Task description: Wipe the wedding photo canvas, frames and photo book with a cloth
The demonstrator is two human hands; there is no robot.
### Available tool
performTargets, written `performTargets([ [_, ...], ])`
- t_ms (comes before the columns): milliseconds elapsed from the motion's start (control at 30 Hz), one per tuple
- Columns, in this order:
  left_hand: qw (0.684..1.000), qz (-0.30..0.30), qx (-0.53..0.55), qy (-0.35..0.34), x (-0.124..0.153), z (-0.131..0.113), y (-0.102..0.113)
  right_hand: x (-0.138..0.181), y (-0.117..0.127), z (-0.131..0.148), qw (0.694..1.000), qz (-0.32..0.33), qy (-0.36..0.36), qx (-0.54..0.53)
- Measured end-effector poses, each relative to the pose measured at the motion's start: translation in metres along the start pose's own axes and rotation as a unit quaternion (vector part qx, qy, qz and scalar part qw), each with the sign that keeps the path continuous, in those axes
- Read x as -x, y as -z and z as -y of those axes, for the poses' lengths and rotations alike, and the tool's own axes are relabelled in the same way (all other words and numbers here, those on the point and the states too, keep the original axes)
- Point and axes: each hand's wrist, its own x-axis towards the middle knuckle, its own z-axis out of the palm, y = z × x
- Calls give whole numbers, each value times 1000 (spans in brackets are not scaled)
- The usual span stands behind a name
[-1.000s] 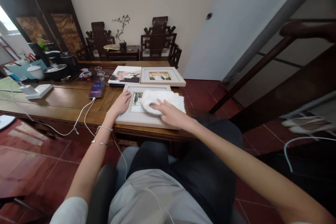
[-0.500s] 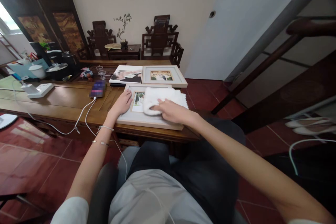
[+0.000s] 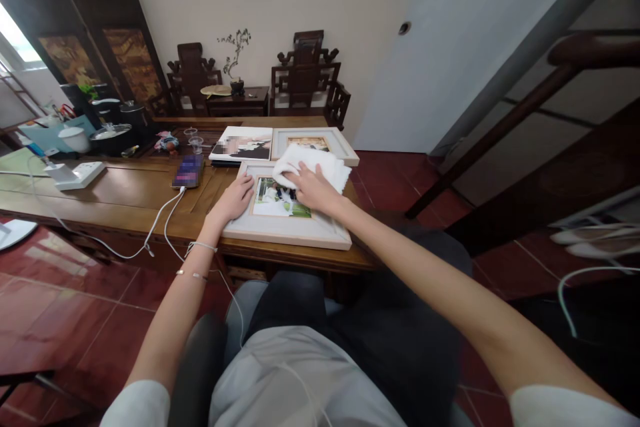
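A picture frame (image 3: 287, 235) with a pale wooden border lies flat at the front edge of the wooden table, a photo showing inside its mat. My left hand (image 3: 237, 197) rests on its left side, fingers stretched out over the border. On the far part of the frame, my right hand (image 3: 314, 188) presses a folded white cloth (image 3: 320, 160), its fingers on top of the near edge. The cloth covers the frame's far right area and overlaps part of the frame behind it.
Behind lie a second framed photo (image 3: 345, 147) and a white photo album (image 3: 243, 141). To the left, a phone (image 3: 188, 171) is plugged into a white cable (image 3: 159, 213) near a power strip (image 3: 83, 175). Small clear cups (image 3: 196, 142) stand farther back. Dark chairs (image 3: 306, 83) line the wall.
My right hand has moved the cloth away from me across the frame, uncovering most of the photo. My left hand has stayed on the frame's left side.
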Motion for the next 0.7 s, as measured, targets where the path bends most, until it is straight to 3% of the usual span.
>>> performTargets([
  [100,1000,-3,1,-2,0,0,0,-21,-4,-12,1000,7,11,25],
  [167,1000,-3,2,-2,0,1,-1,-19,-4,-11,999,27,33,29],
  [267,1000,-3,-1,-5,-1,2,-2,7,5,4,995,66,72,14],
  [500,1000,5,-1,9,0,-4,0,79,63,47,961,188,172,-109],
  [600,1000,4,-2,6,0,-4,0,81,57,53,960,173,178,-130],
  [700,1000,-2,3,-1,-1,-1,-2,61,29,44,975,127,152,-101],
])
